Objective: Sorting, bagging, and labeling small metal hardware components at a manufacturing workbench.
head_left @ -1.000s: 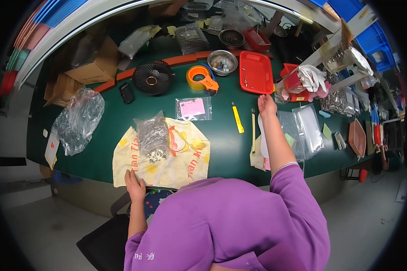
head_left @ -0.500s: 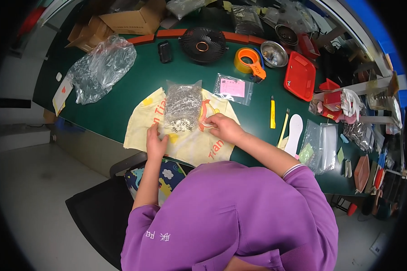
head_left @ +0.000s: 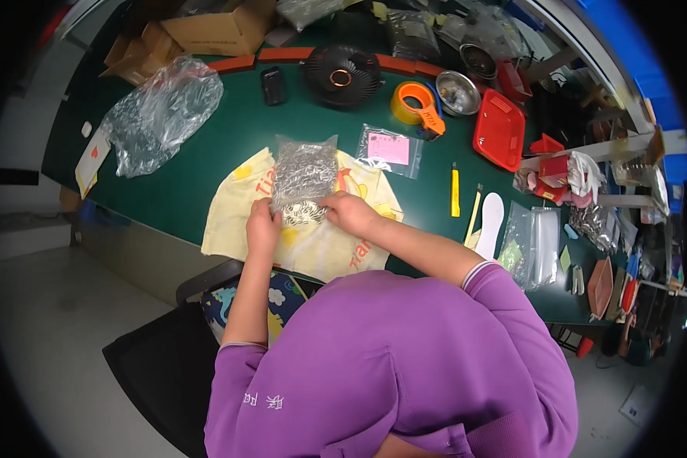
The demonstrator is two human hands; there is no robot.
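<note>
The fingers of the left hand [head_left: 262, 226] were curled together on the lower left corner of a clear plastic bag [head_left: 304, 177], and those of the right hand [head_left: 349, 211] pinched the lower right edge of the same bag, thumb and fingertips closed on the film. From where I stood I could not tell how hard either hand gripped.

The bag lay on a pale yellow cloth [head_left: 320, 244] spread at the near edge of the green table [head_left: 229, 145], its top end pointing away from the person. It was packed with small shiny metal pieces, too fine to tell apart. I judged it heavier than it looked, and floppy: the film was thin and slick, the load loose inside, so it would sag and shift if lifted by one corner. Holding it at both lower corners, or cupping it from below, seemed the safer grip, since a sharp piece could puncture the plastic.

Just beyond the cloth lay a small zip bag with a pink card [head_left: 389, 149], and further out an orange tape roll [head_left: 416, 103], a black round fan-like part [head_left: 342, 75] and a red tray [head_left: 500, 130]. A big crumpled clear bag [head_left: 160, 114] sat well apart on the left.
</note>
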